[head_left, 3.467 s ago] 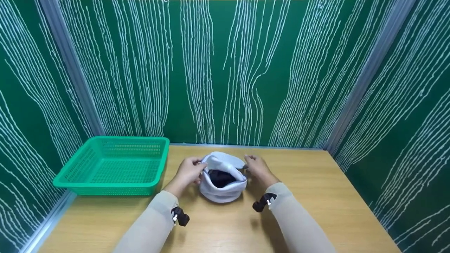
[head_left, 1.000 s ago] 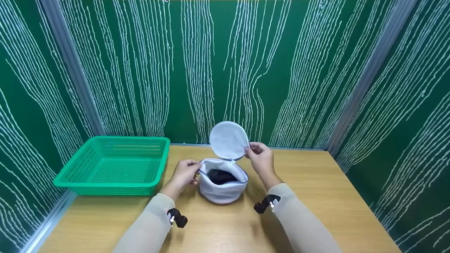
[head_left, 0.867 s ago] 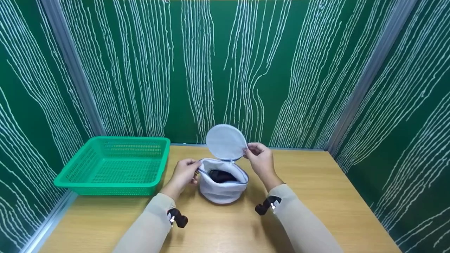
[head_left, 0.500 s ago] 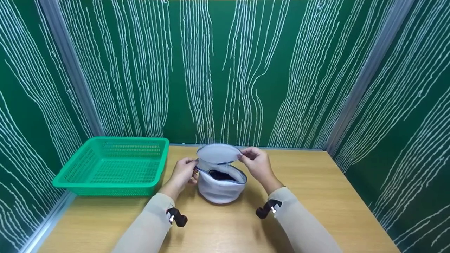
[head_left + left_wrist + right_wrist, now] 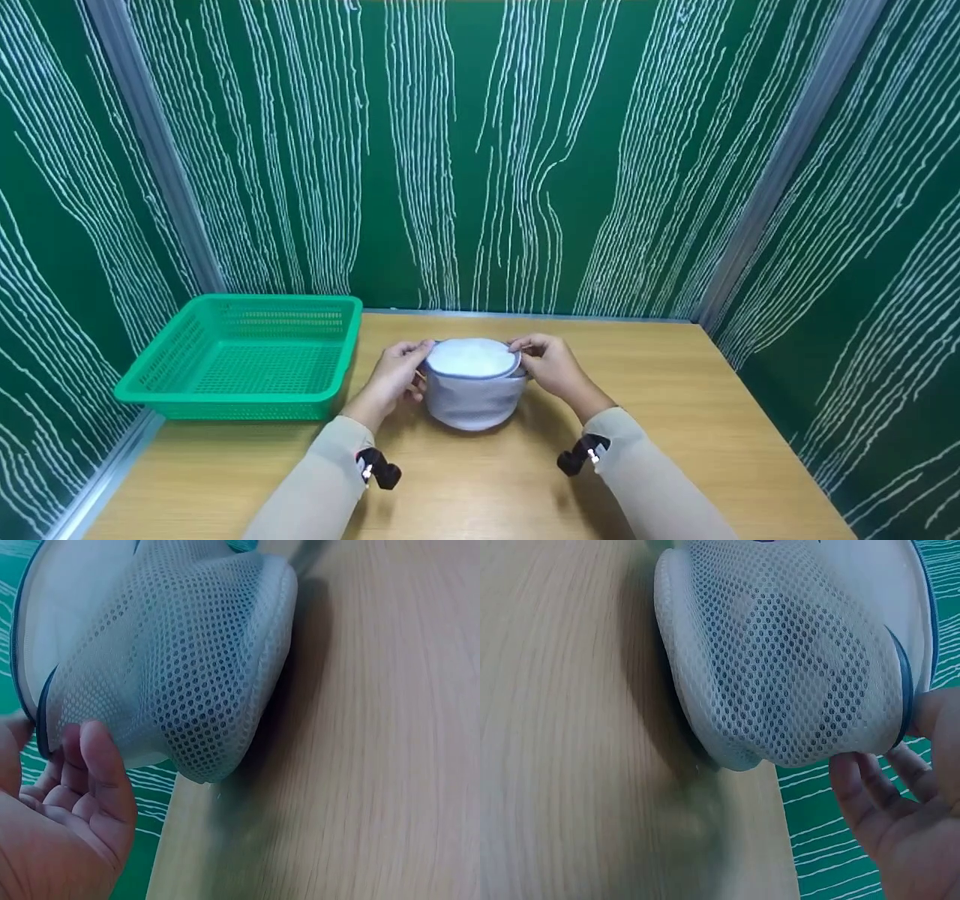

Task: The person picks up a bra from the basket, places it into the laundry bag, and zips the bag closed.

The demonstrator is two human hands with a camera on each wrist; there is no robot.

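Observation:
A round white mesh laundry bag (image 5: 474,401) stands on the table. Its flat white lid (image 5: 471,358), edged in dark blue, now lies over the opening, with a small gap at the right side. My left hand (image 5: 394,373) pinches the bag's rim and lid edge on the left. On the opposite side my right hand (image 5: 553,366) pinches the lid's edge. In the left wrist view, the fingers (image 5: 105,765) curl beside the blue-trimmed rim. In the right wrist view, fingertips (image 5: 847,772) touch the mesh below the rim. The bag's contents are hidden under the lid.
A green plastic basket (image 5: 341,375) with perforated walls stands to the left on the wooden table (image 5: 480,495). Green panels (image 5: 510,187) with white wavy lines enclose the back and sides. Each sleeve carries a small black wrist camera (image 5: 574,457).
Earlier the lid stood raised with the dark contents showing inside. My right hand has brought it down and toward me over the opening. My left hand stays at the rim.

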